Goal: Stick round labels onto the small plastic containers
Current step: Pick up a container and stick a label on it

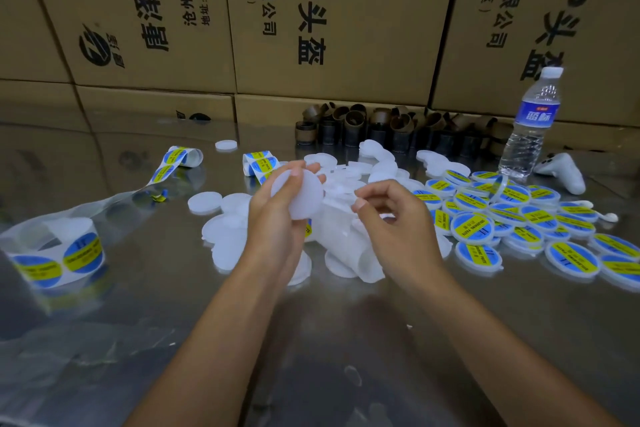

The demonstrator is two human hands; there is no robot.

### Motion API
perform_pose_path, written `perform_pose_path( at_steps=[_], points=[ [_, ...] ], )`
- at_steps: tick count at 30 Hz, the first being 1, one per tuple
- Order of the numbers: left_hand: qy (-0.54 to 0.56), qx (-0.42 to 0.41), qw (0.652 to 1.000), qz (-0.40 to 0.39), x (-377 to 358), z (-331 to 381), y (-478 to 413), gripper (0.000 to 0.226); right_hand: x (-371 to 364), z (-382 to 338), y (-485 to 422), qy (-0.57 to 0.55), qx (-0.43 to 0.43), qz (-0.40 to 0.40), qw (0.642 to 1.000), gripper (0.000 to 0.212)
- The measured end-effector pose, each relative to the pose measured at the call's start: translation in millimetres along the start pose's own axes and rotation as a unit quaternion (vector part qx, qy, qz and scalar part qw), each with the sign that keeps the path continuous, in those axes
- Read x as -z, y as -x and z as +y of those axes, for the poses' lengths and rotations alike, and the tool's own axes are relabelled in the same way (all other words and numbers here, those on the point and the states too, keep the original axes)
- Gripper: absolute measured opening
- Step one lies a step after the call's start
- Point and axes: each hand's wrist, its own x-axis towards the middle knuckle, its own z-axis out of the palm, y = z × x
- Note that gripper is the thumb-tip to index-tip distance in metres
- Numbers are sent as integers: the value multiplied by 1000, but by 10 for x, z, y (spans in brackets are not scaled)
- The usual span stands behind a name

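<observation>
1. Left hand (273, 218): fingers (313, 168) curled round the rim of one blank container (298, 196), thumb against its face. It is held up off the surface and tilted toward me. The face I can see has no label.
2. Right hand (398, 222): just right of the blank container, not touching it. Thumb and forefinger are drawn together and the other fingers are loosely curled. I cannot tell whether a label sits in that pinch; nothing coloured shows there.
3. Handling, my judgement: the blank container looks like thin, stiff, translucent plastic, very light and smooth enough to slip. It is best held by the rim, as now, which leaves the flat face free. A label will be limp and tacky, so I would take it by its edge only.
4. Below and just behind the blank container: a heap of unlabelled containers (235, 229), lying on the shiny metal surface (346, 340).
5. Right of the blank container: labelled containers (502, 218) overlapping in a pile, blue-and-yellow faces up.
6. Far left of it, nearer me: label roll (59, 253), with its backing strip trailing off toward the back.
7. Beyond it: a row of cardboard cores (381, 128). Further right are a water bottle (530, 125) and a white controller (564, 172). Cardboard boxes (311, 10) wall the back.
</observation>
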Motion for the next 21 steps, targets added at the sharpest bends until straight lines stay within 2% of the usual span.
perform_pose_path(
  at_steps=[4,7,9,11,13,18,21],
  points=[
    [81,-16,996,22,83,43,-61,13,-205,-22,-206,87,8,0,996,13],
    [98,-25,994,41,125,39,-89,13,-351,-30,-308,183,11,-56,981,16],
    [101,-23,993,53,132,32,-97,13,-430,-32,-349,257,30,-111,960,23],
    [98,-22,993,58,131,27,-96,15,-513,-14,-371,349,49,-158,922,27],
    [95,-20,993,62,126,24,-91,15,-588,8,-391,415,41,-169,893,26],
    [91,-14,994,67,112,25,-75,15,-633,91,-390,441,-46,-153,883,33],
    [84,-12,995,60,99,25,-69,16,-563,140,-362,406,-67,-148,899,28]
  ],
)
